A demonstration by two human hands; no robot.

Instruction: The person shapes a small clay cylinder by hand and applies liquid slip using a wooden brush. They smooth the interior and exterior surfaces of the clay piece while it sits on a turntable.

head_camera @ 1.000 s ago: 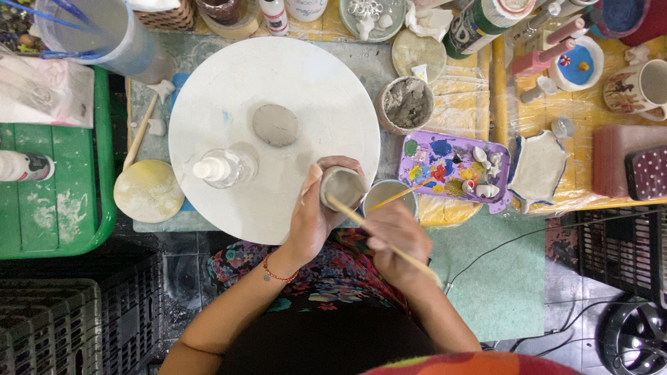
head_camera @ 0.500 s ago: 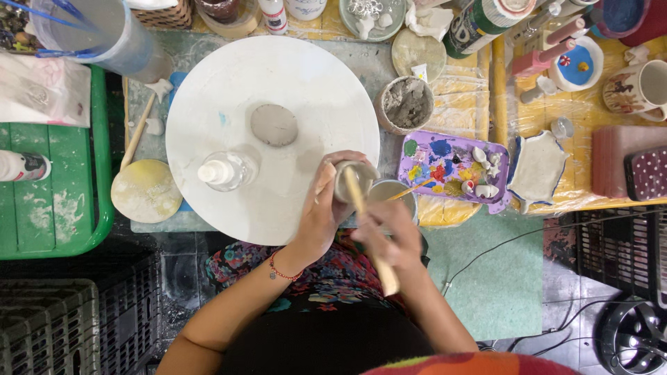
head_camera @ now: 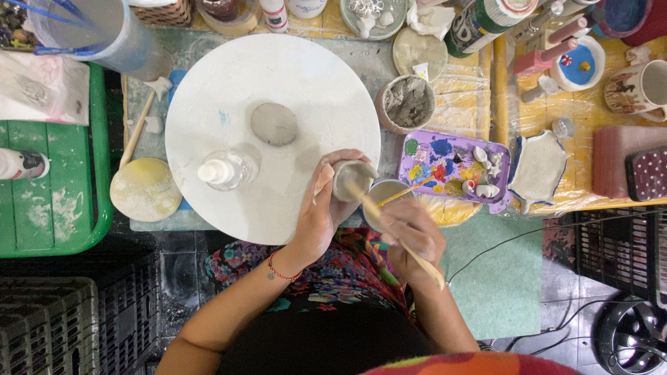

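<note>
My left hand point(head_camera: 321, 215) holds a small grey clay cup point(head_camera: 351, 178) at the near right edge of a round white board point(head_camera: 229, 83). My right hand point(head_camera: 411, 237) grips a thin wooden stick point(head_camera: 396, 235) whose far tip reaches into the cup. A flat grey clay disc point(head_camera: 274, 123) lies at the middle of the board. Left of my left hand a clear spray bottle point(head_camera: 228, 169) lies on the board.
A tub of grey clay point(head_camera: 408, 102), a purple paint palette point(head_camera: 451, 169) and a white clay dish point(head_camera: 539, 169) sit to the right. Under my right hand is a small bowl point(head_camera: 381, 192). A yellow round pad point(head_camera: 144, 189) and a green tray point(head_camera: 59, 201) lie left.
My right hand has swung the stick from a steep angle to a slant, its tip still at the cup. The left hand and cup have barely shifted.
</note>
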